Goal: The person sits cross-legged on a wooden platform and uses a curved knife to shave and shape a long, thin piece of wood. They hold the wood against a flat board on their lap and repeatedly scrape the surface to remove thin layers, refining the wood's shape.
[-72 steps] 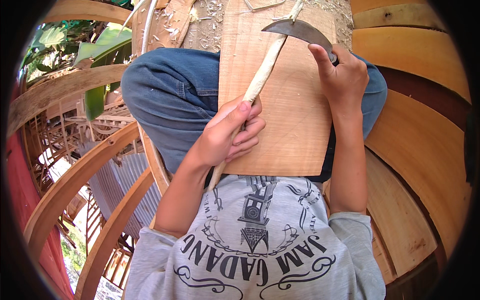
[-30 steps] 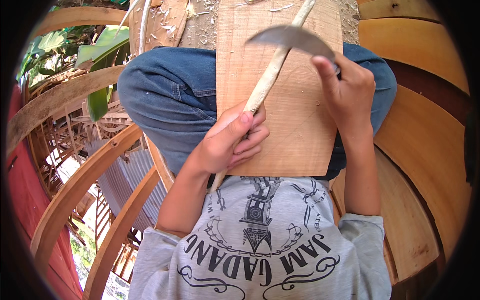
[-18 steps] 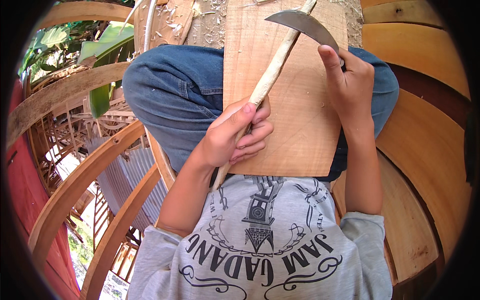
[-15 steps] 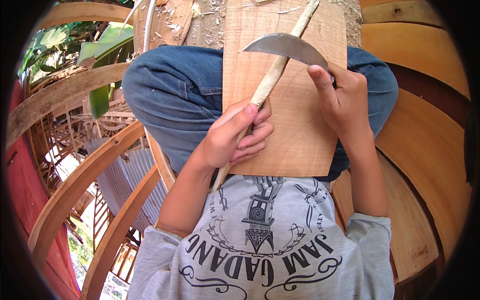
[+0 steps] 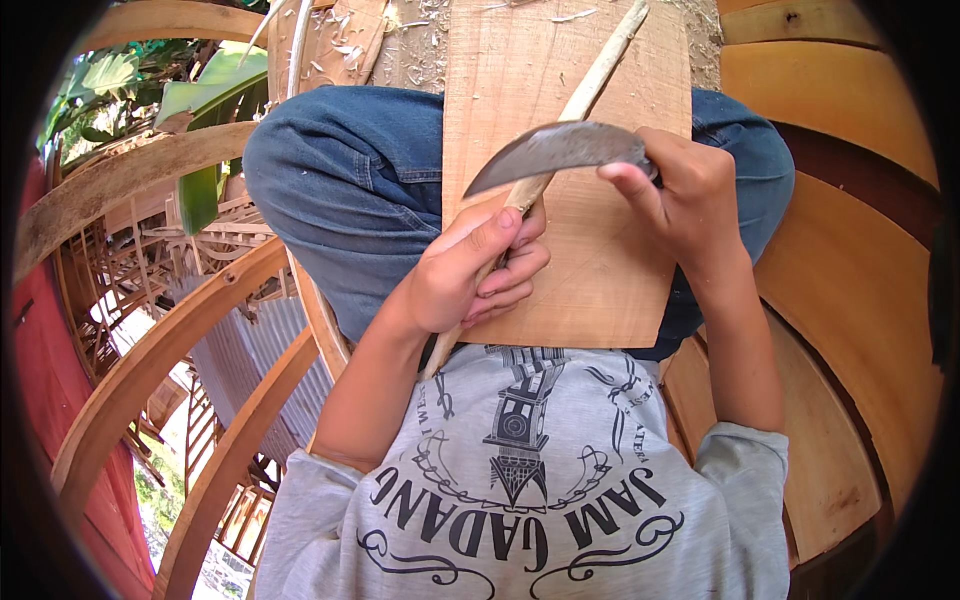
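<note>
Pale stick (image 5: 590, 90) gripped in left hand (image 5: 465, 275), curved knife (image 5: 550, 150) clenched in right hand (image 5: 690, 190), over board (image 5: 600, 270).

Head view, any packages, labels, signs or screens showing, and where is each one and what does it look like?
No packages, signs or screens.
Shirt print: on the grey shirt at the bottom centre, below the board; dark tower drawing, arched lettering and scrollwork around it.

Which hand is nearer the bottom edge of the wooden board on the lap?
Left. The left hand grips the stick just above the wooden board's bottom edge; the right hand holds the curved knife higher up.
</note>
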Demonstrator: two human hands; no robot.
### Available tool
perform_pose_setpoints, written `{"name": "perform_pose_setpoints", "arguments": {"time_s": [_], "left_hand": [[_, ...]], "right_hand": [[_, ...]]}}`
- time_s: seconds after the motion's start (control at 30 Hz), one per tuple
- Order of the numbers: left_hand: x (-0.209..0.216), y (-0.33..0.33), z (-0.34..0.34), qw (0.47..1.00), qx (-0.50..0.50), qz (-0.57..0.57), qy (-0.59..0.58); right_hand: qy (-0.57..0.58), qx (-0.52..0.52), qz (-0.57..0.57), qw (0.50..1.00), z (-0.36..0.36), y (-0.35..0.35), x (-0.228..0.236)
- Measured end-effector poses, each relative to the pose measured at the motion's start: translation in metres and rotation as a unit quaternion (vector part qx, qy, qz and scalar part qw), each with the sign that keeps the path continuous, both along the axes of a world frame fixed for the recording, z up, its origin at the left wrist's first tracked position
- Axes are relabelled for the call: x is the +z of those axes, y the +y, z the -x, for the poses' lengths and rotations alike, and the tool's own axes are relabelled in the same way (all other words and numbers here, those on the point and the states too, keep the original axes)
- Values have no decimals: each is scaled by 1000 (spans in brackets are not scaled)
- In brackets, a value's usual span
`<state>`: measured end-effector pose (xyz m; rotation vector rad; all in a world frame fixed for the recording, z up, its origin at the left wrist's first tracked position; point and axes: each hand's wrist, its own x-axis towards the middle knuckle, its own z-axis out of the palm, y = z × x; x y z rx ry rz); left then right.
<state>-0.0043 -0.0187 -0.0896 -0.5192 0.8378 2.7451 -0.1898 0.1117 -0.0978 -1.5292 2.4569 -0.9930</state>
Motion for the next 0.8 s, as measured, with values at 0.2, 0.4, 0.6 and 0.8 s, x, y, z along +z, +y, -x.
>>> {"name": "perform_pose_setpoints", "arguments": {"time_s": [0.2,0.4,0.6,0.8], "left_hand": [[4,3,7,999,3,49,2],[4,3,5,999,-1,47,-4],[6,3,8,999,-1,36,-5],[2,4,12,999,11,45,2]], "right_hand": [[-111,-111,-44,987,18,0,2],[8,53,18,998,-5,1,2],[-96,-78,12,992,9,-1,-1],[-14,-124,-39,991,36,-1,-8]]}}
